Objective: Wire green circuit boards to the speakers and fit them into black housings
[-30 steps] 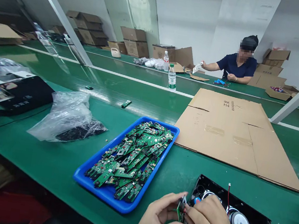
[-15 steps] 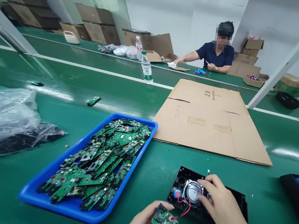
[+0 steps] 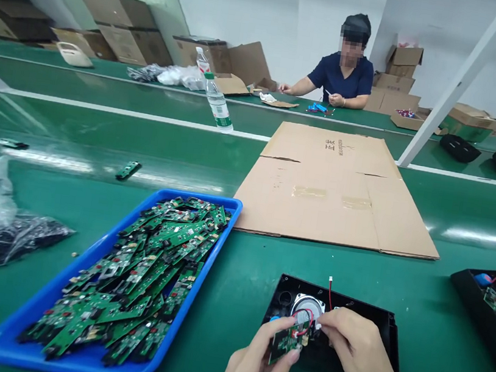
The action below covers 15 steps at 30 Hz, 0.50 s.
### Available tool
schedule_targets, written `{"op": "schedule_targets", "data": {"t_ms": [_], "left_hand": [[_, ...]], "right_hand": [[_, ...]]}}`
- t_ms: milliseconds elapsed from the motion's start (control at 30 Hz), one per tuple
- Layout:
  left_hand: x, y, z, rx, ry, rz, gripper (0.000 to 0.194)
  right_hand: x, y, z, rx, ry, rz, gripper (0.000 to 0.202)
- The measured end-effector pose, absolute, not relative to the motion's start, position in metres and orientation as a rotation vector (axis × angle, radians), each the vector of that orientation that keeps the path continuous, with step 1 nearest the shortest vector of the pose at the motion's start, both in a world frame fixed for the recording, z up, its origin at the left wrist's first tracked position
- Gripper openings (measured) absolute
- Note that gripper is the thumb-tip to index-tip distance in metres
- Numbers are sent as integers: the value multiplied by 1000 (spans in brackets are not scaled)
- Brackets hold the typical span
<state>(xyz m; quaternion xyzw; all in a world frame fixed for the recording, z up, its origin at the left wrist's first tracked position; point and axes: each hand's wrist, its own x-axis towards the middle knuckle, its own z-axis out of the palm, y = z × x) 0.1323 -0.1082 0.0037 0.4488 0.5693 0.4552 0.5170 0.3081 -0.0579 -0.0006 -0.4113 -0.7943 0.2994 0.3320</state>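
One small green circuit board (image 3: 287,343) pinched in the left hand (image 3: 256,366), long axis tilted up toward the right, over the near edge of one black speaker housing (image 3: 381,334), right hand (image 3: 352,348) fingertips closed on its red wire (image 3: 308,325), one blue tray (image 3: 21,351) heaped with boards on the green belt (image 3: 245,272), one flat cardboard sheet (image 3: 334,192) beyond.

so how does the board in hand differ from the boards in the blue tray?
The held circuit board is a single piece, pinched in the left hand over the black speaker housing, with a red wire running to it; the right hand works at its edge. The tray boards lie loose in a heap in the blue tray, untouched, with no wires visible. Both are small green boards.
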Motion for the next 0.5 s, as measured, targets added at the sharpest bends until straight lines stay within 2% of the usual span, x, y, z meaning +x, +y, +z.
{"op": "schedule_targets", "data": {"t_ms": [233, 500], "left_hand": [[136, -102, -7, 1475, 1383, 1130, 26], [135, -98, -19, 1884, 1455, 936, 33]], "right_hand": [[302, -60, -5, -1060, -2247, 510, 28], [295, -61, -9, -928, -2303, 10, 35]]}}
